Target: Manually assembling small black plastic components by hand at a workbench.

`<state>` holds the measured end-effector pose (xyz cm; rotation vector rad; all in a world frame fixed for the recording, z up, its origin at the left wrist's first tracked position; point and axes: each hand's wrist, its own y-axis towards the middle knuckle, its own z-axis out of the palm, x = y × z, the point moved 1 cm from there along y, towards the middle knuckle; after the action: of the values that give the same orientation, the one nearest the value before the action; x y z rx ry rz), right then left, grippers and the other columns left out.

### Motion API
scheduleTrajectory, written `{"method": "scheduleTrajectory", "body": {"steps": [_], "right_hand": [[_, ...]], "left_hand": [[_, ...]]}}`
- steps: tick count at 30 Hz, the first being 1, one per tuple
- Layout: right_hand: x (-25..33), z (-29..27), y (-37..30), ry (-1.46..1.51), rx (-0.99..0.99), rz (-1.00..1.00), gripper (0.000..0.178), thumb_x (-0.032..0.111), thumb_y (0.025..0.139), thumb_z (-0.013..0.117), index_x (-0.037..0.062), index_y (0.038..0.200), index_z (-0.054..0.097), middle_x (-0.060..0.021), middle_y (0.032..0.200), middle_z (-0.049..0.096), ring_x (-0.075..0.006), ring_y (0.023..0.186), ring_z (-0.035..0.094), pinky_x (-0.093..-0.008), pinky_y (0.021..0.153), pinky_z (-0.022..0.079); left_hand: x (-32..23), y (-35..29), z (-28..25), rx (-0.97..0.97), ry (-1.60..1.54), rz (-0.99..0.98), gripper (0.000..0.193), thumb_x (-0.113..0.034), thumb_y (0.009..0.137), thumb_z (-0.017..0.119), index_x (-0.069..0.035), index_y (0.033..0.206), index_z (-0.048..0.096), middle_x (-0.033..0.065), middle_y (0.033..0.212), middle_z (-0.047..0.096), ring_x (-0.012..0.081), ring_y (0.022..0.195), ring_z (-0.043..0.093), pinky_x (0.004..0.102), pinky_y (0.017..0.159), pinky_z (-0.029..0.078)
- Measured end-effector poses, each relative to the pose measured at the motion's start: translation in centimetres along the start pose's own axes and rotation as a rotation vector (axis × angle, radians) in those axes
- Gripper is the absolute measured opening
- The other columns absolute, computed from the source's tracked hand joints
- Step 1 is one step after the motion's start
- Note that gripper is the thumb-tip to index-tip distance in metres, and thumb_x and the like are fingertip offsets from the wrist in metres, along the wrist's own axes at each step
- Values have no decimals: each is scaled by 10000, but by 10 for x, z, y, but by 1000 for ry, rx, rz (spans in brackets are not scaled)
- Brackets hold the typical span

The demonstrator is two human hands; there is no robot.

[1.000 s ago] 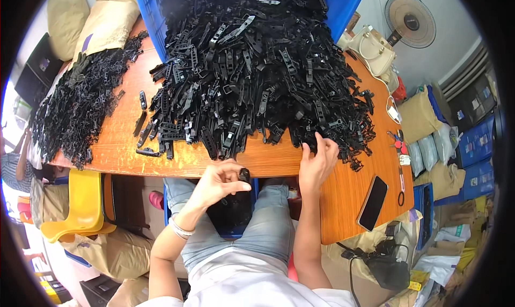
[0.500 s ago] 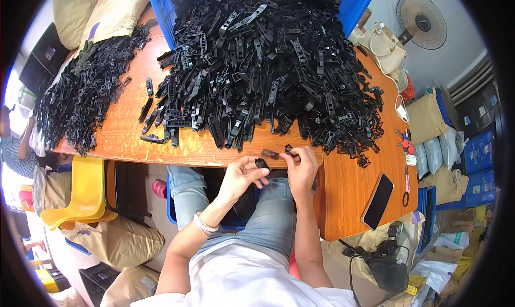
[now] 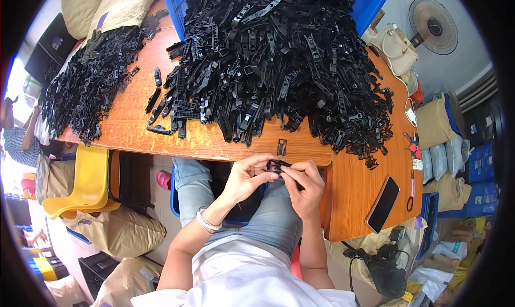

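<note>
Both hands meet just in front of the table's front edge, above my lap. Between them is a small black plastic part (image 3: 276, 165). My left hand (image 3: 248, 176) pinches its left end with thumb and fingers, while the fingertips of my right hand (image 3: 304, 186) close on its right end. Fingers cover much of the part, so its full shape is hidden. Another small black plastic frame (image 3: 281, 146) lies alone on the table, just beyond my hands. Farther off, a big heap of black plastic parts (image 3: 257, 76) spreads out of a blue bin (image 3: 371, 9).
A second heap of small black frames (image 3: 88, 90) lies on the left of the wooden table (image 3: 214, 150). To the right are a phone (image 3: 383, 204), scissors (image 3: 411, 200) and red-handled pliers (image 3: 413, 146). A yellow chair (image 3: 88, 178) stands at the left; a blue tub (image 3: 174, 200) is below.
My hands, apart before, have come together on one black part. A small frame now lies on the table beyond them. The whole view has shifted slightly.
</note>
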<state>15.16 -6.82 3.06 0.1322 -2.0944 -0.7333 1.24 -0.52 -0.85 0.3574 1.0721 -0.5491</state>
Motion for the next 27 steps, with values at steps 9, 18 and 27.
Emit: {"method": "scheduleTrajectory", "body": {"steps": [9, 18, 27], "right_hand": [[18, -4, 0, -118, 87, -7, 185, 14, 693, 666, 68, 871, 669, -63, 843, 537, -232, 806, 504, -334, 664, 397], [-2, -11, -23, 184, -292, 139, 223, 124, 827, 607, -93, 879, 604, -121, 898, 586, -202, 828, 544, -265, 699, 435], [-3, -5, -27, 184, -355, 228, 179, 19, 773, 648, -87, 914, 616, -99, 915, 594, -109, 812, 527, -201, 692, 438]], "left_hand": [[-7, -10, 1, 31, -48, -41, 316, 34, 789, 610, 52, 1095, 532, 141, 1004, 619, 176, 888, 617, 277, 800, 507], [-25, 27, 8, -43, 418, 1, 265, -146, 854, 596, 59, 1019, 563, 97, 847, 654, 105, 721, 614, 228, 615, 498], [-27, 92, -1, -511, 1606, 600, 293, -286, 757, 660, -23, 753, 530, 111, 710, 504, 256, 667, 564, 345, 515, 440]]}}
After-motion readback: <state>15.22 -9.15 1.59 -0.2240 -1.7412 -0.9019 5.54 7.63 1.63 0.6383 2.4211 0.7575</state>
